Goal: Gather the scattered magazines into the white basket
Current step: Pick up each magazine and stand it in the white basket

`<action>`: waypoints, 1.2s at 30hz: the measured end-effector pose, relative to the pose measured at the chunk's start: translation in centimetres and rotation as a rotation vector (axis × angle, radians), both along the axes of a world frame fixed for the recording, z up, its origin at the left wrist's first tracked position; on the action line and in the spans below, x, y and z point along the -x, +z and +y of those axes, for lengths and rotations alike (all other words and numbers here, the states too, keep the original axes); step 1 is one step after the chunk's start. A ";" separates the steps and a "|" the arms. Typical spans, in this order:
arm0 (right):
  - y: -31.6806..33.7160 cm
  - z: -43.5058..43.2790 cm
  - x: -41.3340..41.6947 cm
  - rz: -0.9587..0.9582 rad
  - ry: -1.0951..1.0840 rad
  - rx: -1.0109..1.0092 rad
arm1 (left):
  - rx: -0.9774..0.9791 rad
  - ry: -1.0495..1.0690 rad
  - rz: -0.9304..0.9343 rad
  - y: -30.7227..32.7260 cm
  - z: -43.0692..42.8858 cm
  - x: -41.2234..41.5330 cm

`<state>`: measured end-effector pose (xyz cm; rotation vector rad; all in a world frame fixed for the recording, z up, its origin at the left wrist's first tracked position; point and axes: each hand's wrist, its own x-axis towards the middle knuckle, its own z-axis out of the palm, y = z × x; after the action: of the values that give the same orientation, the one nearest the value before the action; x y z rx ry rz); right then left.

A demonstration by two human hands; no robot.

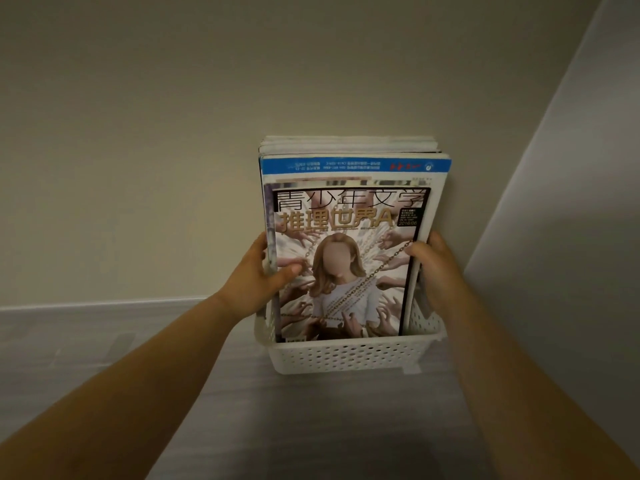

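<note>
Standing upright in the white basket [346,355], the magazines [353,161] are filling it from front to back, their tops rising well above its rim. The left hand [259,275] and right hand [434,268] are each gripping a side edge of the stack, thumbs curling over the front magazine [343,271]. The basket is sitting on the floor [104,358] at its far edge, against the wall [138,133]. Every magazine in view is already inside, so the gathering is looking nearly finished, with only straightening remaining; any strays outside the view cannot be told.
</note>
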<state>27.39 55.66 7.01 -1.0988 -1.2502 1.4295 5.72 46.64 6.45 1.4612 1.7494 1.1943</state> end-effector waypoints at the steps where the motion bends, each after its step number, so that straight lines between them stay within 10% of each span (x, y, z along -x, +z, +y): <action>1: -0.5 0.0 -0.8 -0.018 0.014 0.025 | 0.083 0.076 0.011 -0.4 -0.5 0.4; 9: -1.8 -0.3 -3.6 -0.356 0.127 0.217 | 0.430 0.248 -0.496 -2.1 -2.1 1.6; 18: -1.2 1.9 -2.1 -0.795 0.347 0.157 | 0.575 0.054 -0.388 -1.6 -0.4 1.5; 36: -2.5 -5.6 0.1 -0.633 0.096 0.103 | 0.317 0.340 -0.355 -3.4 -7.2 1.2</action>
<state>27.24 50.04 4.51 -1.6604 -1.6940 1.2646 4.56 39.39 3.06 0.7376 1.8703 1.1850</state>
